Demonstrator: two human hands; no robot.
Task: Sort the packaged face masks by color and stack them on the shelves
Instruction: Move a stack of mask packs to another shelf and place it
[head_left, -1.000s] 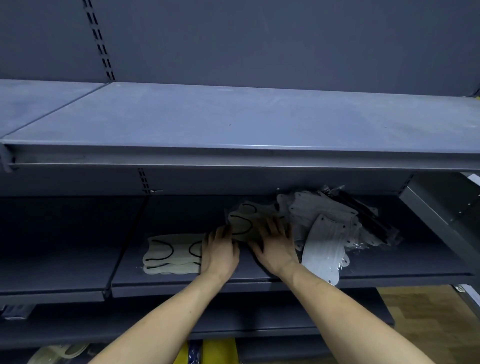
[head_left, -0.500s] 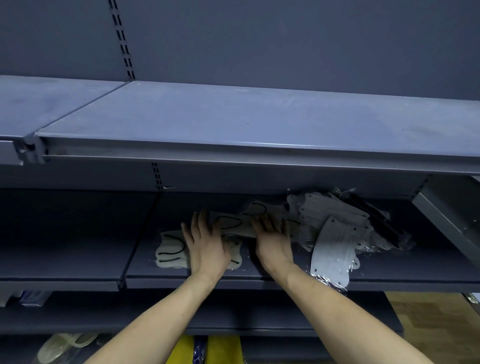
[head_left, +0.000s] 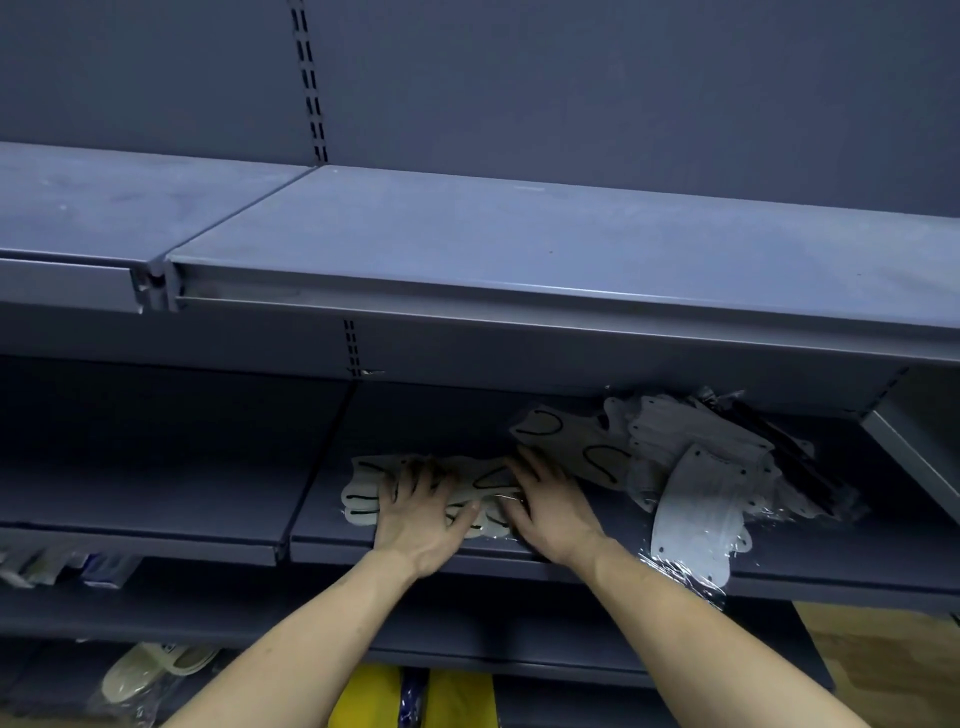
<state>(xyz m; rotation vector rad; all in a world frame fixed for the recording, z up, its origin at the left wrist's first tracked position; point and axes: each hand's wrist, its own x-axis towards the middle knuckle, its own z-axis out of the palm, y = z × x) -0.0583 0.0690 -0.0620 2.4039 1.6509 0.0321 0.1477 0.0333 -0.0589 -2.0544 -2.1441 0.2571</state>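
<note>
Now, hands: my left hand (head_left: 415, 512) and right hand (head_left: 550, 512) lie flat, fingers spread, pressing the cream mask stack (head_left: 363, 493); gripping nothing
Beside: jumbled white mask pile (head_left: 696, 467) on the shelf (head_left: 831, 577), just right; one pack overhangs the edge

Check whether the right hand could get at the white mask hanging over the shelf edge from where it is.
Probably yes: the right hand lies flat on the cream stack, and the white mask hangs just to its right with nothing between.

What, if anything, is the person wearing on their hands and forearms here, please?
Nothing that shows: the left hand and right hand are bare, with no gloves, rings or watch visible, and both forearms are uncovered, with no sleeve in view down to the frame's bottom edge.
</note>
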